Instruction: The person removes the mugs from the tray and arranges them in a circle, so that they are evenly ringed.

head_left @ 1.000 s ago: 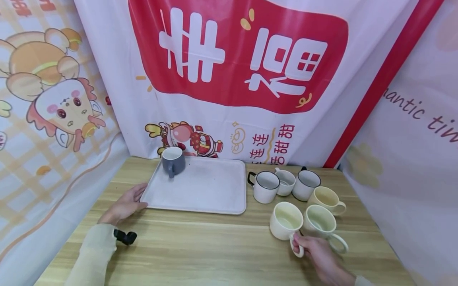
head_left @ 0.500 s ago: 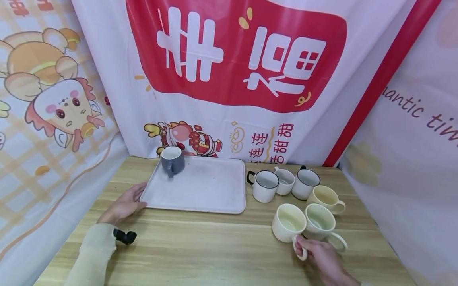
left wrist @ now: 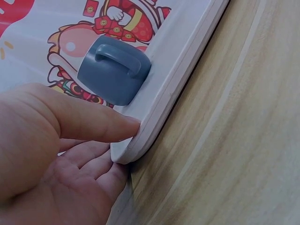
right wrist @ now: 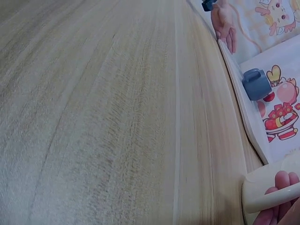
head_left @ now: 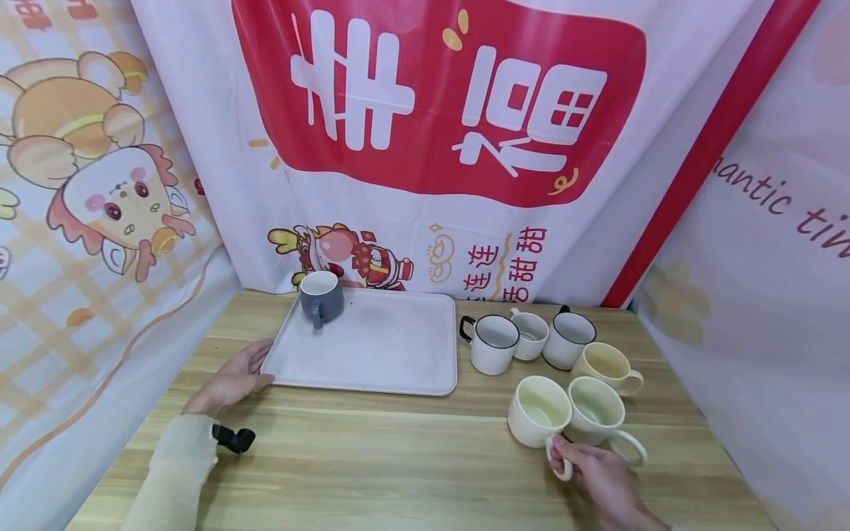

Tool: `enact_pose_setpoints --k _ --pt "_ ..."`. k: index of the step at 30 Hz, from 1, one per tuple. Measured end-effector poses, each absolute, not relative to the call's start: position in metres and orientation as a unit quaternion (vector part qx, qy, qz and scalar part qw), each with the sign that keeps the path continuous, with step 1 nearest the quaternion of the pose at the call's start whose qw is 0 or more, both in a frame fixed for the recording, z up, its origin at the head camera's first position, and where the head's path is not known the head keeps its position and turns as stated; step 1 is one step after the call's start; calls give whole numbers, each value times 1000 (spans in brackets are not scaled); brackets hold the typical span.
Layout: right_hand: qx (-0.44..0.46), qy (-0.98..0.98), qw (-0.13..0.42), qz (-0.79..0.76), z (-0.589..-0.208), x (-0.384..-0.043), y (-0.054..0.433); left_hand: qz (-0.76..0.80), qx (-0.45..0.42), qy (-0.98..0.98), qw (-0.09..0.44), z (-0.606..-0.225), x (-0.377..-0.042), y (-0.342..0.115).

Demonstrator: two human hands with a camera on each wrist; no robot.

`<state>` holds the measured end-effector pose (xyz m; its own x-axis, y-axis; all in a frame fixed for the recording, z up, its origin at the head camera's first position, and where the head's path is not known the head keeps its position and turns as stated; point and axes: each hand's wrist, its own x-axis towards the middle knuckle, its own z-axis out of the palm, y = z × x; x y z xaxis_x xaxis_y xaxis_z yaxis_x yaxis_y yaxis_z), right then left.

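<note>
In the head view, my right hand grips the handle of a cream mug, which stands upright at the front of a group of mugs. Right beside it is a pale green-lined mug, its handle behind my fingers. My left hand holds the left end of a white rectangular tray. The left wrist view has my thumb on the tray's rim near the corner and the other fingers at its end. A blue-grey mug stands upright at the tray's far left corner.
Behind the cream mug stand a black-rimmed white mug, a small white cup, another black-rimmed mug and a yellow mug. The wooden table meets printed cloth walls at the back and sides.
My right hand has moved the cream mug slightly to the right, close up to the green-lined mug. My left hand, the tray and the blue-grey mug stay in place.
</note>
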<state>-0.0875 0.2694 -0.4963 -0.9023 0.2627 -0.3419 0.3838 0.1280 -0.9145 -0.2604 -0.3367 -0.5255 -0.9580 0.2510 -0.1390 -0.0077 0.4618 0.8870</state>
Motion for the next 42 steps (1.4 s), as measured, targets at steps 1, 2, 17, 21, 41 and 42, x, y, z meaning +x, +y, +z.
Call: enact_pose_setpoints --k 1,2,17,21,41,42 --pt "219 748 47 -625 -496 -87 269 515 72 845 125 -525 -260 -337" --pt "221 747 46 -626 -496 -87 268 516 72 844 126 -525 -261 -336" --pt "231 732 32 -640 -502 -85 264 524 73 839 125 -528 -259 -336" --pt "236 740 24 -629 -502 -85 266 528 74 836 125 -526 -259 -336" --pt "103 831 -92 -538 -422 -112 245 527 71 838 125 -526 -260 -335" --pt "93 834 -88 -537 -418 -116 240 527 71 838 126 -526 -260 -335"
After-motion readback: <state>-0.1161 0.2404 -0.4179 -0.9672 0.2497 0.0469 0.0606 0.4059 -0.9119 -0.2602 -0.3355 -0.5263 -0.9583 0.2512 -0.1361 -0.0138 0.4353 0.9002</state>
